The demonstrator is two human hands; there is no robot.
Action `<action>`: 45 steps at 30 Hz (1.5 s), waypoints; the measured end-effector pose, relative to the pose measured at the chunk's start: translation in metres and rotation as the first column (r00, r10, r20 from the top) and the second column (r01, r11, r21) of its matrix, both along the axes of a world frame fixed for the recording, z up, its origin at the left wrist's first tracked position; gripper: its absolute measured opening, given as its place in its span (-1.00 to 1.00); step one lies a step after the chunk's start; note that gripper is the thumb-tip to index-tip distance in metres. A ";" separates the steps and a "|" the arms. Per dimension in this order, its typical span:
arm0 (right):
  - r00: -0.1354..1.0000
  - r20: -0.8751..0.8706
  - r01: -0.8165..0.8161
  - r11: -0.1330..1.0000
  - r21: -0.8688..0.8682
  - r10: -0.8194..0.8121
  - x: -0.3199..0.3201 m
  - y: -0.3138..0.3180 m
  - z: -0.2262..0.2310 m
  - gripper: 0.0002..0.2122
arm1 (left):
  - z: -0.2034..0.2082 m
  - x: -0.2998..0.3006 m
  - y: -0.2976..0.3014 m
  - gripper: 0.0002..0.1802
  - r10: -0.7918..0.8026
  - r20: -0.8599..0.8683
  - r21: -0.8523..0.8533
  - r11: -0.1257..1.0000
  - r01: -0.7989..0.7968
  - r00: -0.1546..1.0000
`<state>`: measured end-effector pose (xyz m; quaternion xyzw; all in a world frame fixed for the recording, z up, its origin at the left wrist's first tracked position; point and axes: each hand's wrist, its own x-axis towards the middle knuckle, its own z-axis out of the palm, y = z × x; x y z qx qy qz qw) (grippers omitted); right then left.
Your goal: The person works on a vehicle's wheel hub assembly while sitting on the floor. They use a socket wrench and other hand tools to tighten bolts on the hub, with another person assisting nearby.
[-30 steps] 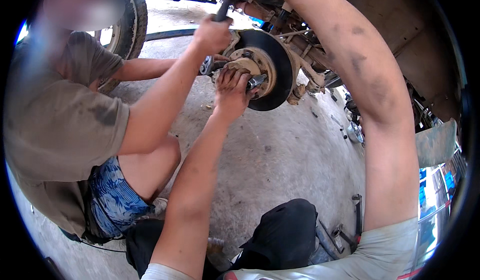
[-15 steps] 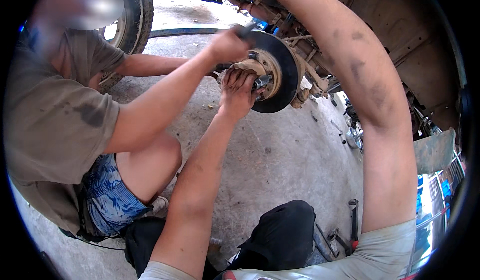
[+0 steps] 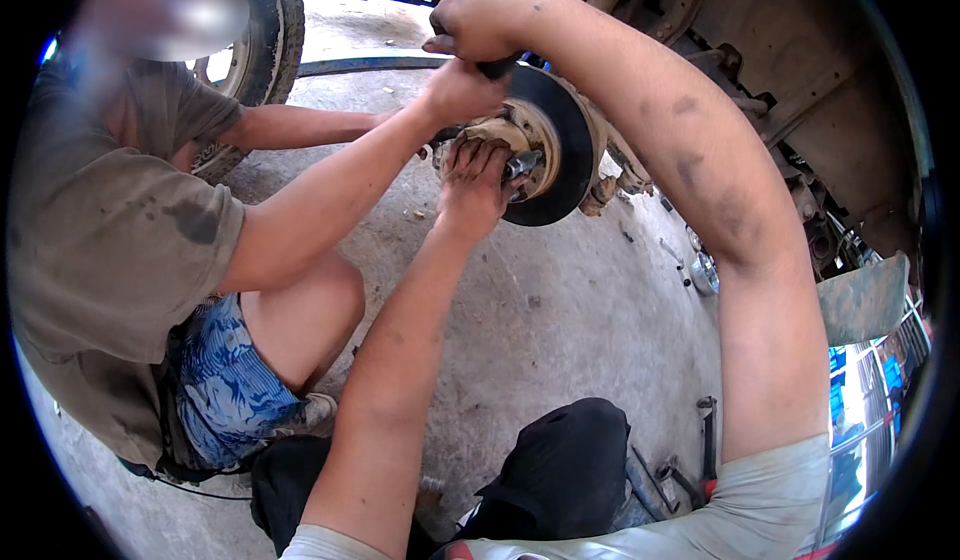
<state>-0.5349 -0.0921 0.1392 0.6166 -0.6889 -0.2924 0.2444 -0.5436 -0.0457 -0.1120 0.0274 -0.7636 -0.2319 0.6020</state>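
With my left hand [image 3: 473, 182] I'm grasping a chrome socket [image 3: 520, 165], lying between thumb and fingers before the brake disc [image 3: 573, 150], toward its lower edge; above, my right hand [image 3: 487, 20] is bending its fingers, grip unclear.

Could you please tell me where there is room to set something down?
The grey concrete floor is mostly bare between the left forearm, the round black brake disc and the black-clothed right knee. It is crowded around the tan metal hub, with the left hand and a co-worker's hand, and beside that knee, among dark metal tools.
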 end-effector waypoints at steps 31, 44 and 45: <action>0.795 -0.040 -0.602 0.780 -0.168 0.605 0.021 0.006 0.037 -0.78 | 0.006 0.003 -0.002 -0.57 -0.051 -0.044 0.019 0.998 0.052 0.998; 0.826 0.074 -0.544 0.825 -0.153 0.559 0.008 -0.003 0.034 -0.69 | 0.001 -0.008 -0.016 -0.60 -0.019 0.005 0.000 1.000 0.019 1.000; 0.829 0.084 -0.539 0.830 -0.143 0.553 0.016 0.005 0.037 -0.68 | 0.001 -0.008 -0.016 -0.59 -0.015 0.005 0.003 1.000 0.015 1.000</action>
